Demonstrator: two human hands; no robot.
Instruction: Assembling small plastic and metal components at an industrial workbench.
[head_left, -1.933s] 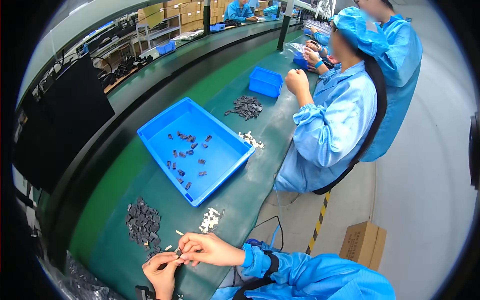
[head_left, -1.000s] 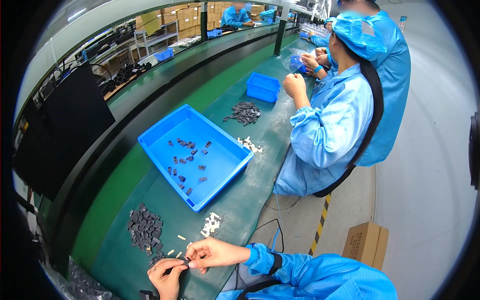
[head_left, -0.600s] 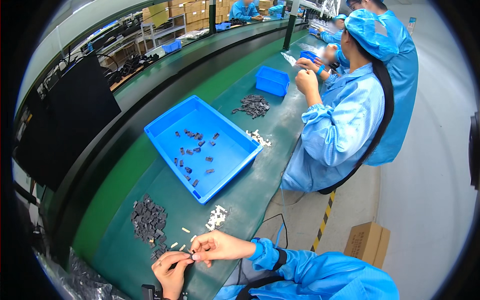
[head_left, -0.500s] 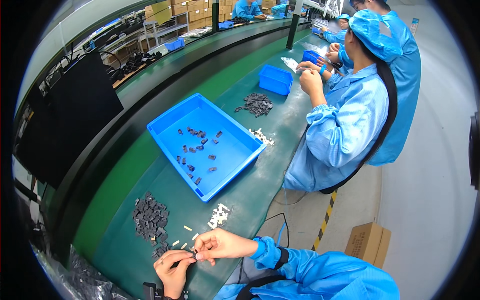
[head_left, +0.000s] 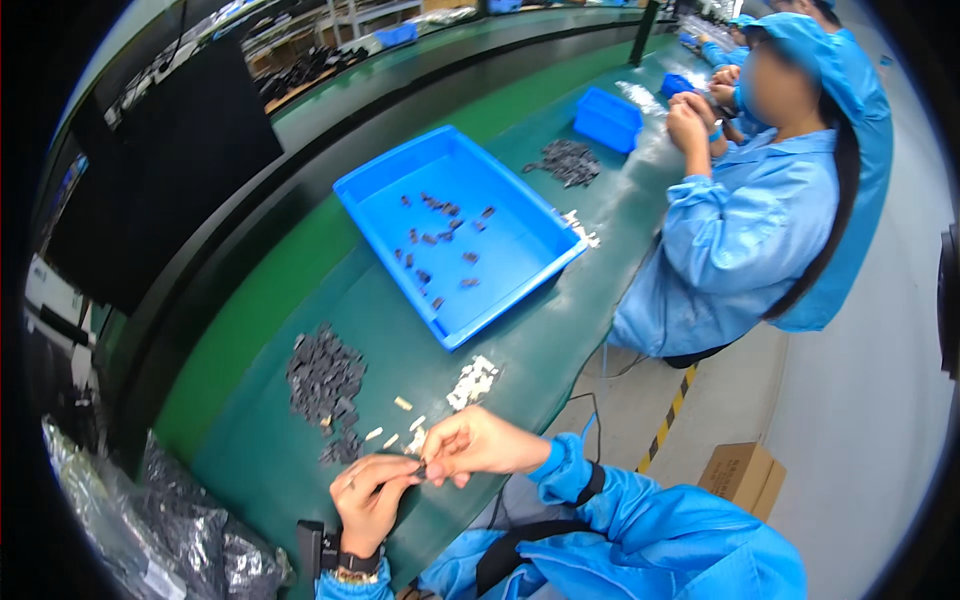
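Observation:
Near the table's front edge, my left hand (head_left: 370, 497) pinches a small black plastic part (head_left: 421, 471) between thumb and fingers. My right hand (head_left: 476, 443) grips the same part from the other side, its fingertips hiding most of it. Just beyond my left hand lies a heap of similar black parts (head_left: 325, 378). A pile of small cream-white strips (head_left: 472, 383) lies beyond my right hand, with a few loose strips (head_left: 403, 403) scattered closer to my fingers.
A large blue tray (head_left: 520, 300) holding several black parts stands farther along the green table (head_left: 262, 412). Beyond it are another black heap (head_left: 567, 162) and a small blue bin (head_left: 608, 120). A co-worker (head_left: 750, 220) sits at right. Crumpled clear plastic bags (head_left: 190, 530) lie at left.
The view has shifted, so table, tray and piles appear higher and farther right. Both my hands keep their pinch on the black part.

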